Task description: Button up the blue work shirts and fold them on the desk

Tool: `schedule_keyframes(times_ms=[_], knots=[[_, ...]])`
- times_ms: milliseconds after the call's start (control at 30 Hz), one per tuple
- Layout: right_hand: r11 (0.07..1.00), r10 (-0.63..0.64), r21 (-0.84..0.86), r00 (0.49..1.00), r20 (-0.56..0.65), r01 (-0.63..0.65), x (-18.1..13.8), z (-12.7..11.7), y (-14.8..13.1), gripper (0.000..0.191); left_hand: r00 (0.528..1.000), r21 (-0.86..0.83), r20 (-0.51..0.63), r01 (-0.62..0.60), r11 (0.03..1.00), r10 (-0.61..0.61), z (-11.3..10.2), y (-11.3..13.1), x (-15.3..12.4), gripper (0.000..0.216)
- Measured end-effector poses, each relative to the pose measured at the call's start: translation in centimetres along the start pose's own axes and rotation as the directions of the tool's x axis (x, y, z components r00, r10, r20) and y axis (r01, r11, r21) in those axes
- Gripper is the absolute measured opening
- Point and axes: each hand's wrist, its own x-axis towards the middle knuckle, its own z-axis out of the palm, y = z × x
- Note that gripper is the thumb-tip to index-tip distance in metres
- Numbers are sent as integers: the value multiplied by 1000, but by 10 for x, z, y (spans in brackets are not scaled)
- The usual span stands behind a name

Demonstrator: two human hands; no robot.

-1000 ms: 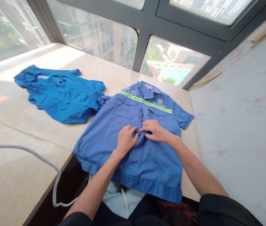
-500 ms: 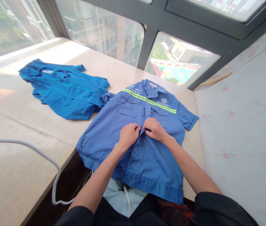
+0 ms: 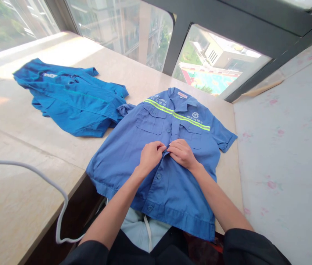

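A blue short-sleeved work shirt lies front side up, collar towards the window, with a yellow-green reflective stripe across its chest. My left hand pinches the edge of the front placket at mid-shirt. Right beside it, my right hand is closed on the other side of the same opening. The fingertips nearly meet and hide whatever button lies between them. Below the hands a button shows on the placket, and a lower button sits near the hem. The hem hangs over the front edge towards my lap.
A second, brighter blue garment lies crumpled at the left on the pale stone sill. A white cable loops over the sill's front edge. Windows with a grey frame stand behind; a floral wall borders the right.
The view has shifted slightly. My right fingers have drawn closer together over the placket, and my left fingers still pinch it at about the same spot.
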Motion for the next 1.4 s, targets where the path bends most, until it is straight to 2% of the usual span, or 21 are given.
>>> schedule_keyframes(times_ms=[300,433,767,1000,1133,1233,1400], knots=[[998,-49,-46,996,-77,46,-5,8,4,19,998,58,-35,63,996,-61,4,8,-3,17],[994,-98,-63,984,-147,89,-4,8,3,18,997,62,-45,71,996,-68,6,10,-3,17],[993,-76,-102,987,-141,62,-3,7,1,18,996,-15,-27,-81,997,80,5,0,-7,24],[997,-56,-63,989,-136,47,-5,8,4,17,993,-82,-42,-118,990,115,6,-3,-18,27],[996,-79,-59,985,-156,71,-5,10,6,17,982,-71,-61,-184,980,180,10,-9,-18,28],[995,-91,-54,982,-164,83,-4,10,6,16,978,-58,-92,-192,980,186,14,-14,-17,21],[997,-71,4,983,-167,72,-2,8,4,16,972,13,-117,-202,979,203,21,-16,-17,25]])
